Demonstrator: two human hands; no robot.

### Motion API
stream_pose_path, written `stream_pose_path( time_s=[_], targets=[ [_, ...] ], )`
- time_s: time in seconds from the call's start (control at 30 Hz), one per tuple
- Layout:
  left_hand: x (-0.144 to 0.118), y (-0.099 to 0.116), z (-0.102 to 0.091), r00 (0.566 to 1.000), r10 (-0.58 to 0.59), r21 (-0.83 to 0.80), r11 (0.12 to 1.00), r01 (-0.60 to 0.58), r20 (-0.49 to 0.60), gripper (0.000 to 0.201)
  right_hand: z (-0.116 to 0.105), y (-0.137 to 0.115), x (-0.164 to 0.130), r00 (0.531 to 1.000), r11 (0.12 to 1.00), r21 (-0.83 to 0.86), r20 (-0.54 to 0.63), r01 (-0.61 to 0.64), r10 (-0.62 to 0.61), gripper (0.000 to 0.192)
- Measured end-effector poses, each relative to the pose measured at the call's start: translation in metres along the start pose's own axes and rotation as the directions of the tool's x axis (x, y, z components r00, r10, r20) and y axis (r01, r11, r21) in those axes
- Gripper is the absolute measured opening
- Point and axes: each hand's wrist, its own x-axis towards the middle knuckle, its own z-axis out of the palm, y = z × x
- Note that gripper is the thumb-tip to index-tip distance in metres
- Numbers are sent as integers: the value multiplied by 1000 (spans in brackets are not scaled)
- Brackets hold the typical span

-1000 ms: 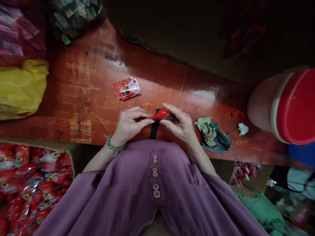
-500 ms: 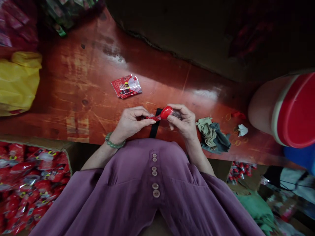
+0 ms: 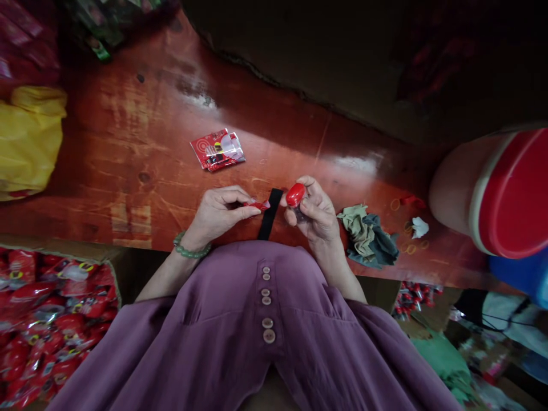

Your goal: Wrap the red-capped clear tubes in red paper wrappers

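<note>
1. A small glossy red oval plastic piece (image 3: 295, 194) is pinched at the fingertips of the right hand (image 3: 314, 214), above the near edge of the red-brown wooden table (image 3: 141, 148).
2. A thin red wrapper strip (image 3: 257, 204) is pinched by the left hand (image 3: 218, 210), apart from the oval piece.
3. A black flat strap (image 3: 269, 214) lies between the hands on the table.
4. A red printed packet (image 3: 217, 150) lies farther back.

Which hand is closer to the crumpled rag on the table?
Right. The right hand is just beside the crumpled rag; the left hand is farther off, past the black strip.
</note>
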Motion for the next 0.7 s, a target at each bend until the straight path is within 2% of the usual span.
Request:
stream_pose_path(
  time_s=[0.13, 0.27, 0.37, 0.43, 0.53, 0.7],
  targets=[
    [-1, -1, 1, 1000, 19, -22, 1000, -19, -2, 13, -4, 2, -2, 999, 997, -63, -4, 54, -54, 50],
    [2, 1, 2, 999, 1, -34, 999, 0, 41, 17, -2, -1, -7, 993, 955, -282, -52, 90, -109, 44],
    [4, 3, 2, 998, 5, -20, 1000, -4, 70, 20, 4, -5, -11, 982, 877, -461, -61, 133, -181, 36],
    [6, 3, 2, 996, 22, -18, 1000, -21, 81, 20, 8, -9, -12, 971, 803, -566, -17, 186, -237, 31],
    [7, 2, 2, 996, 31, -45, 999, -28, 80, 20, 10, -14, -11, 954, 700, -657, 113, 281, -277, 28],
    [6, 1, 2, 994, -13, -67, 998, 20, 106, 22, 0, -20, -3, 931, 553, -749, 285, 364, -227, 31]
  ],
)
